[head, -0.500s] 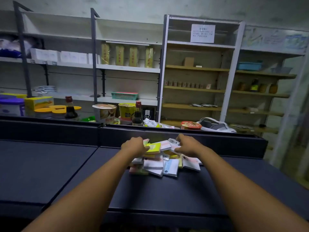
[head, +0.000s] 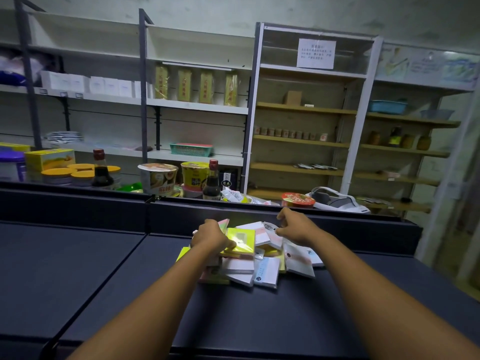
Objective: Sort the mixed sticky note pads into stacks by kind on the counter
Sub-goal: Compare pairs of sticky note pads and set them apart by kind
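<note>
Mixed heap of sticky note pads (head: 255, 263) on dark counter (head: 259, 315); white, yellow, pink; overlapping, unsorted

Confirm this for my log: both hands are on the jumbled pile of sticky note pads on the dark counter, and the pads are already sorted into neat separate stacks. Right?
Not quite. The head view shows the left hand and right hand on the jumbled pile of sticky note pads on the dark counter, but the pads are not yet sorted: they lie in one mixed heap.

Both forearms are bare up to the frame's edge (no sleeves, watch or rings showing).
</note>
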Tool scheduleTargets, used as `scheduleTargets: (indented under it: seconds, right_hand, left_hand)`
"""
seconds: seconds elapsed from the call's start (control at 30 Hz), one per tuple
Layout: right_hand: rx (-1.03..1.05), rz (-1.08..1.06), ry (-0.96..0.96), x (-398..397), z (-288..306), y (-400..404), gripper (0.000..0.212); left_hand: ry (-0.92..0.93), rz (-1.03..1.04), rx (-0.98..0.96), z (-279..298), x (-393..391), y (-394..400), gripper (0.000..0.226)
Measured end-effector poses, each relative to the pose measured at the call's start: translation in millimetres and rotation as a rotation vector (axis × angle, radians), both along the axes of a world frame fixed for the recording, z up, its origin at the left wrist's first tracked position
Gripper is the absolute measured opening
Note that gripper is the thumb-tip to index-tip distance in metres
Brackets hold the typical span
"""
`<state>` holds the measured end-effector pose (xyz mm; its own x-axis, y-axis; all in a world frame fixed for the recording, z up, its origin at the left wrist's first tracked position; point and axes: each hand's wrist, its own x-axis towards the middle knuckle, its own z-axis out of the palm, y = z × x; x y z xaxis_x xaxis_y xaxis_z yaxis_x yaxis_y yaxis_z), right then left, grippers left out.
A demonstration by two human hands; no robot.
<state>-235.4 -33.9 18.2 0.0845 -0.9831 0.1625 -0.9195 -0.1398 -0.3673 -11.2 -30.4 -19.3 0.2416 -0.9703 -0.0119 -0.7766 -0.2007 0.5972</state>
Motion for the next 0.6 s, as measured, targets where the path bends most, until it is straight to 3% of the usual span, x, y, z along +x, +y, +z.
scheduleTargets:
  seconds: [0.33, 0.5, 0.6]
  right_hand:
    - [0.004, 0.021, 0.013, 1.6, -9.1, -0.5, 0.039]
    - [0.0, 0.018, -0.005, -3.3, -11.3, 1.3, 0.037]
    - [0.0, 0.01, -0.031, -5.1, -10.4, 1.5, 0.035]
  left_hand:
    - [-0.06, 0.012, -0.109, -0.2, -20.0, 16.5, 0.063]
    - [0.104, -0.017, -0.129, -5.2, -15.3, 14.2, 0.068]
    - [0.29, -0.056, -0.148, -9.0, -10.5, 11.7, 0.039]
